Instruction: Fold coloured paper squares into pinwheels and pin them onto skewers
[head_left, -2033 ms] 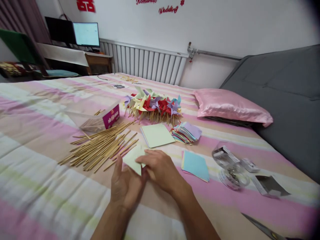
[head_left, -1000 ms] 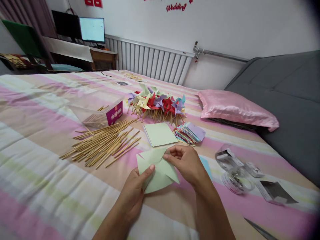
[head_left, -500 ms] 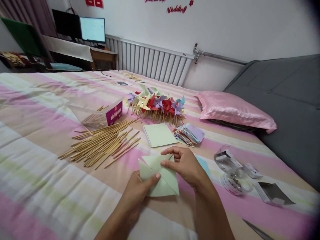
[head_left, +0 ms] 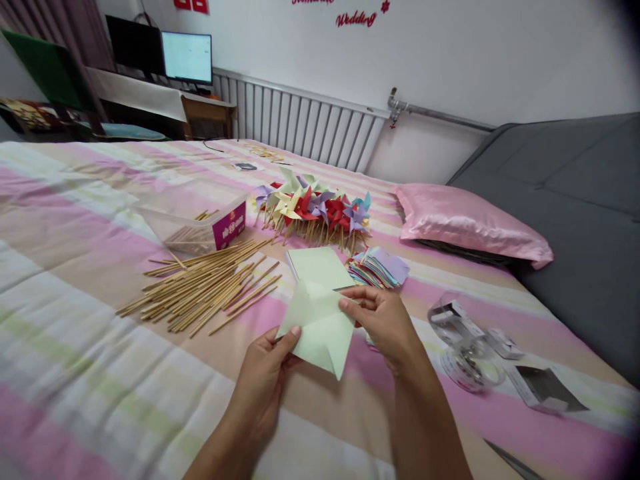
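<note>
A pale green paper square [head_left: 320, 330] with cut corners is held above the bed between my two hands. My left hand [head_left: 273, 357] pinches its left edge, thumb on top. At the upper right corner, my right hand [head_left: 377, 320] grips the sheet between thumb and fingers. Just beyond lies a stack of pale green paper [head_left: 320, 263], partly covered by the held sheet. Beside it rests a fanned pile of coloured paper pieces [head_left: 380, 268]. Many thin wooden sticks [head_left: 210, 287] are spread out to the left of my hands.
Finished paper pinwheels [head_left: 320, 207] on sticks stand bunched behind the stack. A clear plastic box [head_left: 195, 217] holds more sticks. To the right are an open round container [head_left: 470, 367] and small packaging [head_left: 543, 387]. A pink pillow [head_left: 470, 220] lies near the grey headboard [head_left: 560, 173].
The green sheet has turned in my hands and moved slightly up, now overlapping the stack. My right hand has shifted right to its upper right corner; my left hand has moved slightly left.
</note>
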Demonstrator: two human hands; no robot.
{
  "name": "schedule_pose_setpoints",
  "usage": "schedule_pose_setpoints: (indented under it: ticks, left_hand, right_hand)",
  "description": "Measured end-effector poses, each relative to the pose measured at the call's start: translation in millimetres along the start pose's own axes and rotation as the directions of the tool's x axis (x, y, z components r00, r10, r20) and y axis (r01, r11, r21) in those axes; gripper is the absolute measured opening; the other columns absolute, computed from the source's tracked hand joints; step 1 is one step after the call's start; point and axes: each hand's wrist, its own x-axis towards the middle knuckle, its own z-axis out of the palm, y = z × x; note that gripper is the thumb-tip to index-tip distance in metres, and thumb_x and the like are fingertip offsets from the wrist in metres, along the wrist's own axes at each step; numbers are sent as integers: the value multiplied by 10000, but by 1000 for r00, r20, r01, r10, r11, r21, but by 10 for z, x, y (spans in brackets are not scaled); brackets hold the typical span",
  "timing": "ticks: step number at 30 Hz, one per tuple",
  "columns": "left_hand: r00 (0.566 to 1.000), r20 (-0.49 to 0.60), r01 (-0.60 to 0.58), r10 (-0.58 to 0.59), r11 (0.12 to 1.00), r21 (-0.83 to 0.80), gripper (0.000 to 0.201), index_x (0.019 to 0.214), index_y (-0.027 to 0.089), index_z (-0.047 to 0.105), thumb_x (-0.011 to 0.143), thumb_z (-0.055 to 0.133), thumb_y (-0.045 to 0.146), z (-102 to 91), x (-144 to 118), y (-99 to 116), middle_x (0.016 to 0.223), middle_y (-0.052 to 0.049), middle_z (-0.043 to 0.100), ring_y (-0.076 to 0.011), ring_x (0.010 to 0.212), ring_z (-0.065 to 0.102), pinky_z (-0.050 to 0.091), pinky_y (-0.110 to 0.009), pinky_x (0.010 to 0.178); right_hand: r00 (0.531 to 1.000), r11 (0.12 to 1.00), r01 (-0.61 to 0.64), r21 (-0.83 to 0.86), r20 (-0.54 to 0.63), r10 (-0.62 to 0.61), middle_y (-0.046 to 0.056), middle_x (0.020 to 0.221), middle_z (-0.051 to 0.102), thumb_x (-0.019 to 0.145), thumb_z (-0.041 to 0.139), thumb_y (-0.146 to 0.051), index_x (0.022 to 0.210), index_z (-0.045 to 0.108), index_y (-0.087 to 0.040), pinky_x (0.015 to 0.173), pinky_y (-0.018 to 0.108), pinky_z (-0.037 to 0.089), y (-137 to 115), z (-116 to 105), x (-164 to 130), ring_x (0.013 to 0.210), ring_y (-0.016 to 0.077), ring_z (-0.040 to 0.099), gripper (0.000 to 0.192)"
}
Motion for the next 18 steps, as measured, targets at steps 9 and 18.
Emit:
schedule_pose_setpoints:
  ticks: [9, 18]
  left_hand:
    - [987, -83, -156, 135, 918, -366, 263, 1055, 113, 649, 804, 629, 189, 22, -5, 113, 826, -74, 741, -164, 706, 698, 567, -220, 676]
    - [993, 56, -85, 99, 973, -214, 372, 1073, 98, 658, 732, 724, 230, 30, -40, 59, 964, -122, 737, -264, 938, 679, 535, -329, 856]
  right_hand:
    - [999, 999, -31, -24, 16, 32, -30, 552, 580, 646, 701, -349, 772, 628, -153, 518, 247, 434, -44, 61, -20, 508, 103, 496, 245]
    - [993, 999, -41, -13, 112, 42, -55, 530, 533, 726, 639, -361, 834, 588, -161, 579, 249, 473, -19, 132, -37, 536, 100, 497, 232]
